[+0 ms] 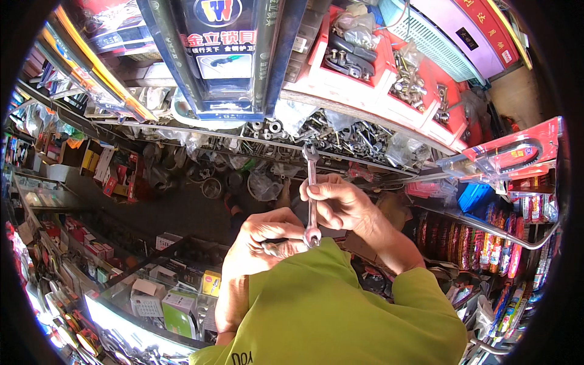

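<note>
A double open-ended wrench (312, 201) stands nearly upright in front of my chest, its shiny jaws at top and bottom. My right hand (337, 201) grips it around mid-shaft, thumb across the front and fingers curled behind. Close by its lower jaw is my left hand (261, 237), with the fingers bent inward and the fingertips beside the wrench. Something small and greyish shows between the left fingers, too unclear to name. Whether the left fingertips touch the wrench cannot be told. Above the upper jaw lies a long tray of loose bolts and nuts (340, 135).
Red bins (389, 79) of metal fittings stand at the far right, near a packaged lock (517, 155). A dark blue display box (225, 67) rises at the far side. Left sits a glass counter (128, 292) with small boxes. Hanging colourful packets (486, 243) line the right.
</note>
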### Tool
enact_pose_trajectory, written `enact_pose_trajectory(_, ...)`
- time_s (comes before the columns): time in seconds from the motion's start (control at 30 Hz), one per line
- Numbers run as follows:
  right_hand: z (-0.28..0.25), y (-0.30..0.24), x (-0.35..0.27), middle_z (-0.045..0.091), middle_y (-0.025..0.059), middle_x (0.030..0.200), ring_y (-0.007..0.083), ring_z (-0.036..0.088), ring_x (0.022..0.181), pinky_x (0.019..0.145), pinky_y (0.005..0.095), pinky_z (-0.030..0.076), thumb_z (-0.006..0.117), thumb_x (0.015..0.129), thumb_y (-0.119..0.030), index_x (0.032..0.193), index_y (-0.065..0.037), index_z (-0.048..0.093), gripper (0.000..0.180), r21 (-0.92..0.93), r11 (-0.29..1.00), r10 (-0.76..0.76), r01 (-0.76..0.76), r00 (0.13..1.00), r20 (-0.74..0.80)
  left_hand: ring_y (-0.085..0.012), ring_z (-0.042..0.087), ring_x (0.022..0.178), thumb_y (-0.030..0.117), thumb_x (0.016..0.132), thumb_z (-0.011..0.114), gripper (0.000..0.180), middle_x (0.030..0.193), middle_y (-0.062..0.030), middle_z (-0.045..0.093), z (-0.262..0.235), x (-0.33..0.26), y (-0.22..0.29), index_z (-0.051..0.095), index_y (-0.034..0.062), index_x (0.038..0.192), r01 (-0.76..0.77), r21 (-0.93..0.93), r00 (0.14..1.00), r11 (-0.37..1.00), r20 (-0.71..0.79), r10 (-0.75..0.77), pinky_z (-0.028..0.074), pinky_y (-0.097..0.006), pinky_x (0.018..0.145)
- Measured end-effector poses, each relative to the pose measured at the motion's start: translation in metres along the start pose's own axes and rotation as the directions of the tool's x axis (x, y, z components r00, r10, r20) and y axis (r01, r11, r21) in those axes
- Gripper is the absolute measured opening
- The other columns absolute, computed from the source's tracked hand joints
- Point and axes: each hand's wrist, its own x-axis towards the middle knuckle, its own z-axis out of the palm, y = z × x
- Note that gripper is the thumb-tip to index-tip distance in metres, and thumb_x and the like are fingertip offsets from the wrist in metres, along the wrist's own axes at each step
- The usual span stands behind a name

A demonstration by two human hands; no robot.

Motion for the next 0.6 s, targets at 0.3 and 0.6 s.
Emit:
enact_pose_trajectory(0.3,0.002,0.034,0.009,0.052,-0.0007,0.054,0.0092,0.039,0.035,0.038,0.0228,0.032,0.057,0.087,-0.017,0.088,-0.003,0.061,0.015,0.287,0.926,-0.16,0.245,0.944,-0.29,-0.0138,0.057,0.07,0.003,0.076,0.074,0.014,0.08,-0.0078,0.063,0.012,0.004,-0.015,0.07,-0.0007,0.089,0.02,-0.187,0.868,0.982,-0.485,-0.109,0.046,-0.026,0.067)
enact_pose_trajectory(0.6,0.028,0.036,0.007,0.055,0.0052,0.059,0.0131,0.045,0.041,0.042,0.0244,0.034,0.054,0.087,-0.015,0.092,-0.001,0.061,0.016,-0.111,0.868,-0.483,0.484,0.773,-0.412,-0.0141,0.057,0.072,0.007,0.079,0.071,0.011,0.083,-0.007,0.062,0.016,0.003,-0.02,0.068,-0.0003,0.086,-0.018,-0.189,0.783,0.982,-0.613,-0.103,0.045,-0.027,0.068)
